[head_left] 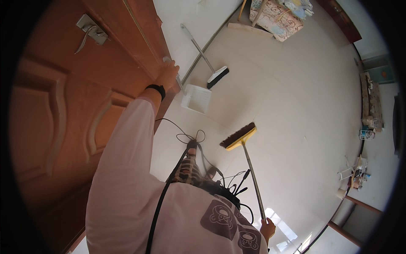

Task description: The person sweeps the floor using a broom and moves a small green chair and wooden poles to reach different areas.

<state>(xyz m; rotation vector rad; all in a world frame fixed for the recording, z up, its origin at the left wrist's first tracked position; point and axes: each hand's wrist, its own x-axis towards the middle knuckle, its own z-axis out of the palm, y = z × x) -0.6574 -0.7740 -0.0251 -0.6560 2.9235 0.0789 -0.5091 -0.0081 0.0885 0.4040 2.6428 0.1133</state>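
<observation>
My left hand (168, 75), with a black band at the wrist, is closed around the upper handle of a white dustpan (198, 100) beside the wooden door's edge. The dustpan's pan appears to rest on the floor, its hollow facing up. Low in the picture, my right hand (267, 228) grips the pole of a broom (240, 137) with a yellow head and dark brown bristles. The broom's head lies out in front of me on the pale floor. Past the dustpan, a second broom (217, 77) with a white head and black bristles leans against the wall.
A brown panelled door (55, 106) with a metal handle stands at my left. Black cables (192, 137) loop around my feet and body. At the far end is a patterned cloth-covered piece of furniture (277, 19). Shelves with several items (372, 101) line the right wall.
</observation>
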